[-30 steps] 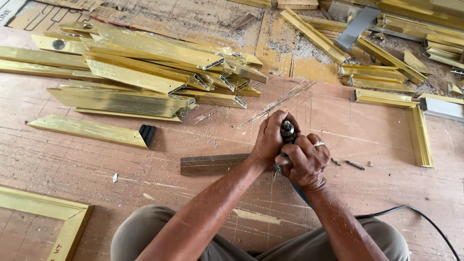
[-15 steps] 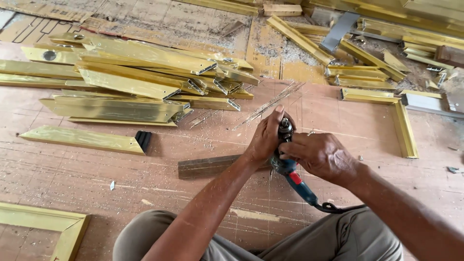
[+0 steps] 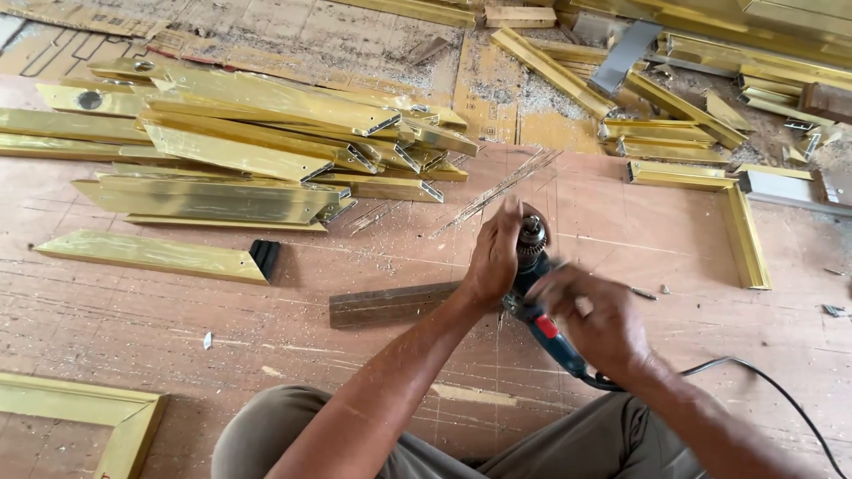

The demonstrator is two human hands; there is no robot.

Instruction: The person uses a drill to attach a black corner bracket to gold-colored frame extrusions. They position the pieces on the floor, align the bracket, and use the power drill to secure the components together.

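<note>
Nearest the camera, at 6 o'clock, the person's knees in olive trousers fill the bottom edge, both forearms reaching forward over them. At 8 o'clock a gold frame corner lies on the plywood floor.

At centre, the left hand is curled around the front end of a blue electric drill, fingers closed about the chuck, which points to 12 o'clock. The right hand is wrapped around the drill body just behind, at 4 o'clock from the left hand; it is motion-blurred, so the exact finger positions cannot be told. A black cable runs from the drill's rear toward 4 o'clock. Directly under the left wrist, extending toward 9 o'clock, a dark wooden strip lies flat on the floor; whether the hand touches it cannot be told.

Further out at 9 o'clock, a single gold moulding with a mitred end lies apart. At 10 to 11 o'clock sits a stack of gold mouldings, cut ends facing right. At 2 o'clock an L-shaped gold frame section rests on the floor. Farthest, from 12 to 1 o'clock, loose gold offcuts lie among sawdust, with a grey metal bar across them.
</note>
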